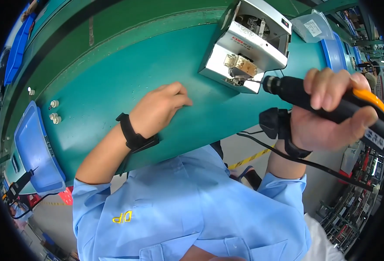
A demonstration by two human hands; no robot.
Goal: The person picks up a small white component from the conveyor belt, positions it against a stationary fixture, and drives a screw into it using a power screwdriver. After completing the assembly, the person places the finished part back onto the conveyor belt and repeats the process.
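Observation:
My right hand [331, 104] is wrapped round a black and orange electric screwdriver [303, 92], held nearly level. Its thin bit reaches left to the front of a silver metal screw feeder [253, 41], at a small brass-coloured block [244, 66]. Whether a screw sits on the bit is too small to tell. Over the green table mat, left of the feeder, my left hand [161, 108] has its fingers curled together and pointing right. Anything inside them is hidden. Both wrists wear black bands.
Several small white round parts [54, 104] lie at the left beside a blue tray [40, 150]. Another electric screwdriver [20, 186] is near that tray. A clear plastic container [312, 27] and a blue bin [334, 53] stand at the far right. A black cable [313, 164] hangs below my right wrist.

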